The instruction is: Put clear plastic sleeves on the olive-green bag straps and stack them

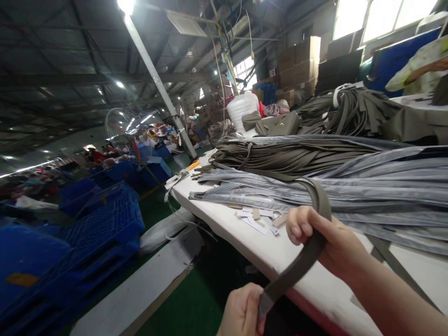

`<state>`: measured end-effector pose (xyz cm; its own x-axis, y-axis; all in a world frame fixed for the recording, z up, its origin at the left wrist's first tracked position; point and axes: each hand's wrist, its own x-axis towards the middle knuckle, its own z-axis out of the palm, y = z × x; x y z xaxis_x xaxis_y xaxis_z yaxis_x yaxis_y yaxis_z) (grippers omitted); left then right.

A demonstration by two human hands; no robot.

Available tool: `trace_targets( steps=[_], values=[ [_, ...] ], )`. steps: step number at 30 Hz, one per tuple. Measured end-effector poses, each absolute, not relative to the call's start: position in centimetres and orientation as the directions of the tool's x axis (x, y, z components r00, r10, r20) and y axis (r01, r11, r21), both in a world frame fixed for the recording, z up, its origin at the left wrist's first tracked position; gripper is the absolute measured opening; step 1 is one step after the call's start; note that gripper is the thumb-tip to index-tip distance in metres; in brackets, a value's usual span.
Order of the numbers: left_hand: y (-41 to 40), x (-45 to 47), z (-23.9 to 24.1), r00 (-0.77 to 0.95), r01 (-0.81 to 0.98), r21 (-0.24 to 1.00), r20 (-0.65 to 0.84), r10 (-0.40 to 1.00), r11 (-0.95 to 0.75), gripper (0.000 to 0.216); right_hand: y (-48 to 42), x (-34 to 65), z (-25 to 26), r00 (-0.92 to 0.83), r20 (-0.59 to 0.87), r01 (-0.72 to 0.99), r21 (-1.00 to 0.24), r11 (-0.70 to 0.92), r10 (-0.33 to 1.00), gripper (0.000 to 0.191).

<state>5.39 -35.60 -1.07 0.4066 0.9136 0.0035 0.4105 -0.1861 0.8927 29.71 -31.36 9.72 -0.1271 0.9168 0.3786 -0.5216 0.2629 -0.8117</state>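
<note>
Glare blooms from the overhead lamp [126, 5] and upper-right windows [350, 18], while the left side sits dim, its blue pallets [105, 224] apparently smeared by motion blur.

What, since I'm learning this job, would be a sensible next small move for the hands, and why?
Probably draw the strap a little further off the grey strips: the left hand pinches it near what looks like its end, the right hand grips it farther along, and beyond that it curves back over the strips.
</note>
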Motion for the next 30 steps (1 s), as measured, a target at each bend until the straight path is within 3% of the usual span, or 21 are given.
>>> trace_targets(
  steps=[3, 6, 8, 11, 13, 16, 18, 22, 26, 30],
  values=[
    [-33.9, 6.4, -1.3, 0.384, 0.313, 0.949, -0.094, 0.919, -0.034, 0.063, -29.1, 29.1, 7.8, -0.081, 0.314, -0.273, -0.92, 0.282, 0.946, 0.05],
    [-32.8, 7.5, -0.8, 0.337, 0.263, 0.965, -0.068, 0.939, -0.025, 0.062, -29.0, 26.6, 5.2, -0.056, 0.298, -0.114, -0.95, 0.291, 0.953, 0.053],
    [-32.3, 8.2, -0.1, 0.307, 0.254, 0.965, -0.021, 0.952, -0.06, 0.062, -29.7, 24.3, 3.4, -0.131, 0.208, -0.16, -0.969, 0.186, 0.969, 0.058],
    [-32.0, 9.2, 0.8, 0.279, 0.26, 0.954, 0.071, 0.958, -0.147, 0.065, -30.5, 22.3, 2.1, -0.337, -0.026, -0.272, -0.954, -0.124, 0.941, 0.066],
    [-32.2, 9.3, 0.8, 0.275, 0.284, 0.942, 0.097, 0.957, -0.177, 0.063, -30.5, 23.1, 3.1, -0.366, -0.069, -0.399, -0.889, -0.224, 0.928, 0.057],
    [-33.2, 8.7, -0.3, 0.315, 0.322, 0.933, 0.057, 0.947, -0.163, 0.059, -30.1, 27.2, 6.6, -0.209, 0.086, -0.647, -0.76, -0.071, 0.974, 0.041],
    [-33.9, 8.0, -1.3, 0.383, 0.336, 0.931, 0.003, 0.924, -0.143, 0.06, -30.0, 30.2, 8.9, -0.113, 0.177, -0.687, -0.725, 0.052, 0.978, 0.04],
    [-34.4, 7.6, -2.6, 0.402, 0.302, 0.953, -0.12, 0.908, -0.008, 0.062, -29.7, 32.9, 10.1, 0.015, 0.228, -0.57, -0.798, 0.196, 0.973, 0.031],
    [-33.3, 8.6, -1.7, 0.36, 0.179, 0.982, -0.125, 0.924, 0.063, 0.063, -28.9, 31.1, 8.5, -0.121, 0.086, -0.328, -0.944, 0.042, 0.989, 0.042],
    [-31.5, 9.6, 0.5, 0.338, 0.143, 0.99, -0.07, 0.939, 0.022, 0.061, -29.1, 27.2, 5.8, -0.276, -0.003, -0.147, -0.988, -0.045, 0.961, 0.063]
  ],
)
